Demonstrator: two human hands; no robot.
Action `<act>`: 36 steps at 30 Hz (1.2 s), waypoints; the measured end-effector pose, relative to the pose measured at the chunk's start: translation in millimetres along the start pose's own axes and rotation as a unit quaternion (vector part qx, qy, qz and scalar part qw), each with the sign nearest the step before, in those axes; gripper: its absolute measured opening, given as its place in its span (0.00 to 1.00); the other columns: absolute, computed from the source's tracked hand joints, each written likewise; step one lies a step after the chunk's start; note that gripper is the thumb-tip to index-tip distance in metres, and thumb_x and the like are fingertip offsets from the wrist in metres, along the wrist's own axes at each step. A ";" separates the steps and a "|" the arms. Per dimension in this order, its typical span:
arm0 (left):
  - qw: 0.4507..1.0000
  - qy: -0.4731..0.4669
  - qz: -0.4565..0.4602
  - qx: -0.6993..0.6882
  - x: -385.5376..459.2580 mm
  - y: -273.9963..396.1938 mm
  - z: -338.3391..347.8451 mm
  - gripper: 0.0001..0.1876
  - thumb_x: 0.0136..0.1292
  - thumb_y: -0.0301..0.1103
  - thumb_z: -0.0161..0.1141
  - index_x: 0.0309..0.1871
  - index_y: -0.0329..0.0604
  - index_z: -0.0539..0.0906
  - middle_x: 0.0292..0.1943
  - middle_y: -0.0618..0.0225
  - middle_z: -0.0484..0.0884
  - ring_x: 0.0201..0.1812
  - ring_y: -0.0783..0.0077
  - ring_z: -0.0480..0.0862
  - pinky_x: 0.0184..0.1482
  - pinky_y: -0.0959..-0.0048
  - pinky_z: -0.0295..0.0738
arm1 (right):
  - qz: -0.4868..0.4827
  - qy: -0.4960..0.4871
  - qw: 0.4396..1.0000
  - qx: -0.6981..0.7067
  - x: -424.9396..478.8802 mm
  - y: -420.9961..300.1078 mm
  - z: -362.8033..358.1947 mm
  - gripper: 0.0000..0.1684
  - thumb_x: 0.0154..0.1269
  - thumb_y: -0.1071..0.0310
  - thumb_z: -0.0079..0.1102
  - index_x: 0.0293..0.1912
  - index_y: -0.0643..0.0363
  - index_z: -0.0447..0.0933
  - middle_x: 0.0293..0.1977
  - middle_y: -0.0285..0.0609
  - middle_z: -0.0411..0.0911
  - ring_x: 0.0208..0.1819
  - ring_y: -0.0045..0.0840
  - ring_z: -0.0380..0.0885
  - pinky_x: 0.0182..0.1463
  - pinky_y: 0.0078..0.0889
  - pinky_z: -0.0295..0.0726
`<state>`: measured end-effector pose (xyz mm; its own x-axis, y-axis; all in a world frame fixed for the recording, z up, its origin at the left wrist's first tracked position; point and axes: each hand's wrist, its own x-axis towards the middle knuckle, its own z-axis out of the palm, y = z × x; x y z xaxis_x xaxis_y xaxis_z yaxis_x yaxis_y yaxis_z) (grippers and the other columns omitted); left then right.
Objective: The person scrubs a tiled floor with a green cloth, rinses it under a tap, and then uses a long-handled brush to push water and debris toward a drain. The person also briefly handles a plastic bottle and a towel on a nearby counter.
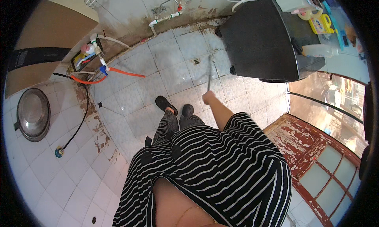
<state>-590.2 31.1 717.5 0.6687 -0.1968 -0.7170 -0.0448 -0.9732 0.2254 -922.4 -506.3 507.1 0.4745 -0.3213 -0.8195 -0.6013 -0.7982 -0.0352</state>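
My right hand (209, 97) is closed around a thin dark rod (210, 76), which reaches out over the wet tiled floor (177, 76). The rod's far part is blurred, and what it ends in cannot be told. A small square floor drain (196, 61) lies a little to the left of the rod. My left hand is out of view. Below me are my feet in black clogs (163, 104), standing on the tiles.
A black cabinet-like unit (254, 40) on casters stands at the right, with a yellow bottle (321, 24) on top. An orange hose (127, 72) hangs from piping at the left. A peeling red door (305, 138) stands at the lower right; a metal basin (33, 114) is at the far left.
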 end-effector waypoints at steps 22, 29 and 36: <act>0.997 0.034 0.053 0.033 65.4 188.2 -27.7 0.14 0.59 0.44 0.63 0.38 0.42 0.85 0.31 0.59 0.84 0.35 0.61 0.84 0.38 0.69 0.76 | -0.155 0.110 0.978 -0.081 129.7 13.2 -171.3 0.09 0.52 0.67 0.58 0.29 0.60 0.83 0.28 0.51 0.82 0.28 0.40 0.82 0.32 0.41 0.80; 0.997 0.019 0.025 -0.065 53.3 229.6 18.0 0.14 0.60 0.42 0.62 0.39 0.41 0.84 0.31 0.58 0.85 0.32 0.60 0.84 0.37 0.68 0.76 | 0.130 0.021 0.840 0.527 63.0 89.4 -220.8 0.23 0.54 0.70 0.46 0.50 0.69 0.74 0.35 0.63 0.79 0.29 0.49 0.81 0.36 0.46 0.81; 0.993 0.028 -0.058 -0.094 19.0 255.0 28.1 0.15 0.61 0.44 0.63 0.37 0.39 0.84 0.27 0.59 0.85 0.30 0.67 0.83 0.34 0.69 0.76 | -0.045 0.050 0.987 -0.148 149.5 208.2 -276.6 0.09 0.51 0.63 0.58 0.26 0.55 0.83 0.34 0.48 0.83 0.36 0.35 0.83 0.34 0.39 0.79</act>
<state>-609.7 -224.1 742.8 0.7014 -0.0722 -0.7091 0.1710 -0.9488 0.2657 -798.8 -861.5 535.5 0.5881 -0.2793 -0.7591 -0.3471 -0.9348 0.0751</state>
